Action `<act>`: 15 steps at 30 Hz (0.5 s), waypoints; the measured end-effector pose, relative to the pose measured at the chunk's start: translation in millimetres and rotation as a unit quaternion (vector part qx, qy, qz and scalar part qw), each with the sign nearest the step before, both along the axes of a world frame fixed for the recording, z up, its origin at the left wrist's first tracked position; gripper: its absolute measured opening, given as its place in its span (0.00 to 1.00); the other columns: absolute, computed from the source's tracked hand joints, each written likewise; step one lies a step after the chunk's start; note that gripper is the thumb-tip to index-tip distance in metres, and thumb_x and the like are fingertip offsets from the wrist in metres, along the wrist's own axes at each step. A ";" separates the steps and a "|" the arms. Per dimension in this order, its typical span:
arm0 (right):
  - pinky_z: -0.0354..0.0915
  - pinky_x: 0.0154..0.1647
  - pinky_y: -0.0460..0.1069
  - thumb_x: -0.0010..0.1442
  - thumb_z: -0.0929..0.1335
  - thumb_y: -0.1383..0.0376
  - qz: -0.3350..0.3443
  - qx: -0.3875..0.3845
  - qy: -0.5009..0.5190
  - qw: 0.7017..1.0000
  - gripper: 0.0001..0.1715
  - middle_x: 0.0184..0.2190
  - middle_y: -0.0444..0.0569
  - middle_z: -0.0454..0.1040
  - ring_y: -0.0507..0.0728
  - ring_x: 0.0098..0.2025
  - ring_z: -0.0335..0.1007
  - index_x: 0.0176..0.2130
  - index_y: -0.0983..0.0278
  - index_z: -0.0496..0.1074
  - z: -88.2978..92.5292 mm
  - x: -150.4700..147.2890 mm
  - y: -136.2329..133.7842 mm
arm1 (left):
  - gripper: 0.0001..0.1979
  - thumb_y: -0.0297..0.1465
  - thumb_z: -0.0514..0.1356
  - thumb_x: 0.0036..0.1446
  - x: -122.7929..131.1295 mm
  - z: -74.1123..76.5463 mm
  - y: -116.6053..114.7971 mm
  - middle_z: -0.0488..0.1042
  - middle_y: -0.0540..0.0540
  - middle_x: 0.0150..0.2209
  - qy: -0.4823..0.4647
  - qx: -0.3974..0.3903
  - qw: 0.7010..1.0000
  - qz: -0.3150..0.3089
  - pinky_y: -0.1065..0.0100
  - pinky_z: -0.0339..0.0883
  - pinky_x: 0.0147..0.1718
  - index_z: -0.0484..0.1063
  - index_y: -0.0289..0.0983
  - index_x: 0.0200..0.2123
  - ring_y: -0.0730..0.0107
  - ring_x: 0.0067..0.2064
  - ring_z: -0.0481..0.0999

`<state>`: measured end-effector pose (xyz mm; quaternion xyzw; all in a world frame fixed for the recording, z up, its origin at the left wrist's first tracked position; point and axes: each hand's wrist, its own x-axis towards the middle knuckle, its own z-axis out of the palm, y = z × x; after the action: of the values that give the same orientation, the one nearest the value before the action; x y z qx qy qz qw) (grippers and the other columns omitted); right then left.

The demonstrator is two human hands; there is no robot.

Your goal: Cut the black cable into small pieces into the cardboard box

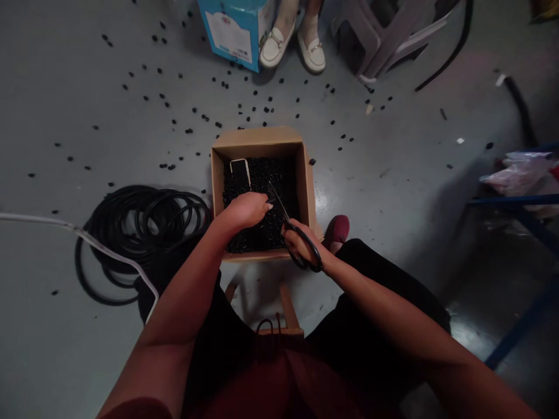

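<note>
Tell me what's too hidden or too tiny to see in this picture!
Head view: what, if anything, the left hand pinches; too small and dark against the black pieces.
Head view: the floor of the cardboard box; black pieces cover it.
Head view: the rest of the person in white shoes; cut off by the top edge.
Head view: small print on the blue box; too tiny to read.

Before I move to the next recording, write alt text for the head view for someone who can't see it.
A person's right hand holds black-handled scissors over an open cardboard box of small black pieces, the left hand close by. A phone-like object lies in the box; coiled black tubing and scattered pieces lie on the grey floor.
</note>
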<state>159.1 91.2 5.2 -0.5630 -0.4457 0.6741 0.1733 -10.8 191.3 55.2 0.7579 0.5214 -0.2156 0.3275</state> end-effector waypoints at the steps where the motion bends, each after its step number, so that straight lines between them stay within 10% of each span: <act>1: 0.55 0.17 0.44 0.57 0.61 0.58 -0.009 -0.006 0.001 1.000 0.08 0.20 0.38 0.60 0.48 0.18 0.55 0.34 0.60 0.59 -0.2 -0.4 -1.3 | 0.17 0.36 0.49 0.64 0.4 -0.6 -0.3 0.78 0.36 0.43 0.006 -0.006 1.000 -0.003 0.66 0.66 0.41 0.75 0.34 0.42 0.58 0.44 0.77; 15: 0.66 0.26 0.47 0.60 0.65 0.50 -0.036 0.018 0.019 0.999 0.19 0.30 0.43 0.70 0.51 0.27 0.67 0.42 0.61 0.61 14.3 10.8 17.6 | 0.18 0.31 0.46 0.64 -0.3 17.0 6.6 0.78 0.44 0.38 -0.135 0.021 0.983 0.124 0.67 0.66 0.41 0.70 0.33 0.49 0.65 0.40 0.75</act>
<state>169.9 108.8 19.5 -0.5625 -0.4337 0.6698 0.2164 -11.1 197.9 72.3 0.7164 0.5667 -0.0580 0.4028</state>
